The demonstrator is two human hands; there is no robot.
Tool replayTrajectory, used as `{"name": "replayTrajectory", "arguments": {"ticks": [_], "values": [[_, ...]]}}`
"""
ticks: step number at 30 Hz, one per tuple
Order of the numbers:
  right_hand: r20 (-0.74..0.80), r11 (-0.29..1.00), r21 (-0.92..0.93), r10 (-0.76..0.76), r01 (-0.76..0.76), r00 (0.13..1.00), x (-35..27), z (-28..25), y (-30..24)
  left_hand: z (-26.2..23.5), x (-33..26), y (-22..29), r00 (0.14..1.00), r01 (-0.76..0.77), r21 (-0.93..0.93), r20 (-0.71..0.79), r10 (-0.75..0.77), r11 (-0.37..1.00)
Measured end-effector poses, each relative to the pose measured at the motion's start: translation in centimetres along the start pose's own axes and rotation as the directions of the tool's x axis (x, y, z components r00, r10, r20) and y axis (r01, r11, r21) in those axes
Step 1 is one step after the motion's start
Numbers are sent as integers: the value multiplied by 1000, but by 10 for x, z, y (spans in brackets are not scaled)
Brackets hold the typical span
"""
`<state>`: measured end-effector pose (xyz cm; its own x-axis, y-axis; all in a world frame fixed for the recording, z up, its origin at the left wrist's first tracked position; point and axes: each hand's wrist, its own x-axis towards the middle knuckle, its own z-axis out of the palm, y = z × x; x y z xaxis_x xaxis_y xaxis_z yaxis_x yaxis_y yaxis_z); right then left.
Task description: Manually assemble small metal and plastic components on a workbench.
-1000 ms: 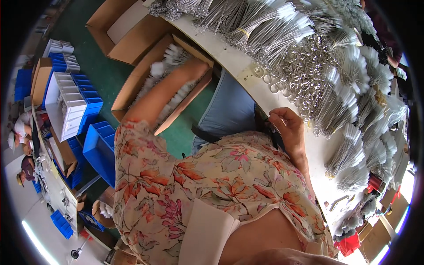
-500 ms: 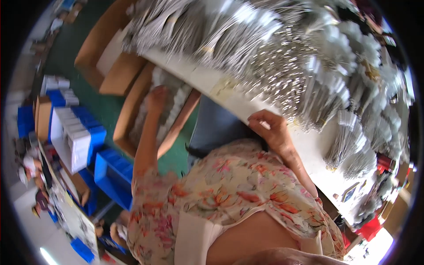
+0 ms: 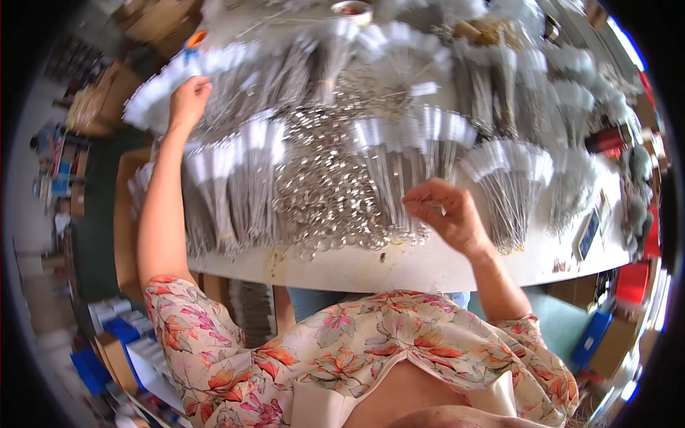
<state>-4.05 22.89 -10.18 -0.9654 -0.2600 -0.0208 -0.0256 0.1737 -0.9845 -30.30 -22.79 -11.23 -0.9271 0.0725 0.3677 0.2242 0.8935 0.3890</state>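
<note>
My left hand [image 3: 188,103] is stretched out over the far left of the table, its fingers curled together above white-tipped wire brushes [image 3: 157,96]. Whether anything is between those fingers cannot be made out. My right hand [image 3: 451,216] hovers over the near edge of a bundle of wire brushes [image 3: 389,164], thumb and fingertips pinched. A tiny shiny bit shows at its fingers, too small to name. Between my hands lies a heap of small shiny metal rings [image 3: 328,192]. Another fan of brushes [image 3: 508,189] lies just right of my right hand.
Several more brush bundles [image 3: 239,178] cover the white table [image 3: 328,274]. A roll of tape [image 3: 352,11] sits at the back, and an orange-and-blue tool [image 3: 194,43] at the far left. A cardboard box [image 3: 128,235] stands beside the table's left edge. At the right is a red bin [image 3: 633,283].
My view has swung round to face the table. My left hand has left the cardboard box beside the table and reached to the far brushes. My right hand stays pinched, now over the table.
</note>
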Motion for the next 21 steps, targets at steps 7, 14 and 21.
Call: {"name": "replayTrajectory", "arguments": {"ticks": [7,14,21], "values": [[-131,886,-463,-73,5,989,62,-72,-22,64,57,6,891,312,588,92,-444,746],[124,276,-950,-86,143,989,181,-54,20,63,56,-28,884,387,295,151,-442,874],[126,183,-973,-97,142,987,175,-51,25,62,45,75,959,207,-576,-39,-279,791]]}}
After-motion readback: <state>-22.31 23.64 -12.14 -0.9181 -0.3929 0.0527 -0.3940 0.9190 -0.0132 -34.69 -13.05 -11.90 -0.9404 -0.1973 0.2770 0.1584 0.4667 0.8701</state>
